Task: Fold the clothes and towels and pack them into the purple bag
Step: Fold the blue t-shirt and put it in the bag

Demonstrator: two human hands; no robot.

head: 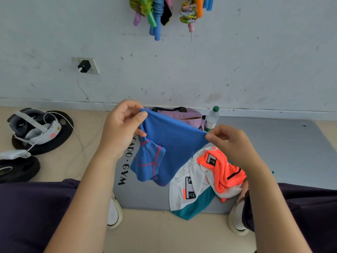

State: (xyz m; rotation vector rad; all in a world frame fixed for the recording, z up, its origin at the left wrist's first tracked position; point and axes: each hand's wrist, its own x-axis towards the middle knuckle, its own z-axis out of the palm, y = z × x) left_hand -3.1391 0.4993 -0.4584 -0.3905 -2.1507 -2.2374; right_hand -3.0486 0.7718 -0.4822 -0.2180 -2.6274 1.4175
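A blue garment [169, 143] with pink seams hangs in the air above the grey mat [284, 148]. My left hand [124, 128] pinches its upper left corner. At the garment's upper right corner, my right hand [231, 143] pinches the top edge, which is stretched taut between the two hands. The purple bag [182, 115] lies behind the garment by the wall, partly hidden by it. A crumpled white, orange and teal garment [204, 181] lies on the mat below my right hand.
A plastic water bottle [211, 118] stands right of the bag. A headset [34, 125] with a white cable rests on black weight plates [20, 168] at the left. Coloured jump ropes [155, 13] hang on the wall. My white shoes [114, 212] are at the mat's near edge.
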